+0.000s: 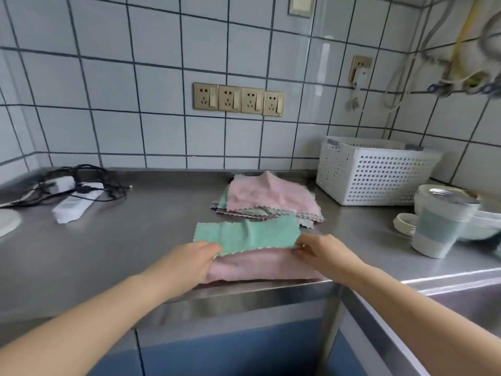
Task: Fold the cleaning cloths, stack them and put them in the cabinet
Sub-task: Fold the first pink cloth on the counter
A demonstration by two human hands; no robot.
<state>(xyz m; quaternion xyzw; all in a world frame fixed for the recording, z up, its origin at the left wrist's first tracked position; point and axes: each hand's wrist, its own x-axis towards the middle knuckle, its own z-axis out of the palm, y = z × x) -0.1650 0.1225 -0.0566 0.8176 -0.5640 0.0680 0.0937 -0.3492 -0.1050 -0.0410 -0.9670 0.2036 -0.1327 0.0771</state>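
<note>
A green cloth (245,237), folded into a long narrow strip with scalloped edges and a slight wrinkle near its middle, lies across the far edge of a pink cloth (260,267) at the front of the steel counter (122,240). The pink cloth looks soft, fuzzy and folded flat, its near edge just at the counter's lip. The left hand (189,260) pinches the green strip's left near corner with curled fingers; the right hand (322,252) pinches its right end the same way. Behind them sits a loose pile of cloths (268,198), pink on top with green and grey edges showing beneath, just beside a white perforated basket (374,175).
</note>
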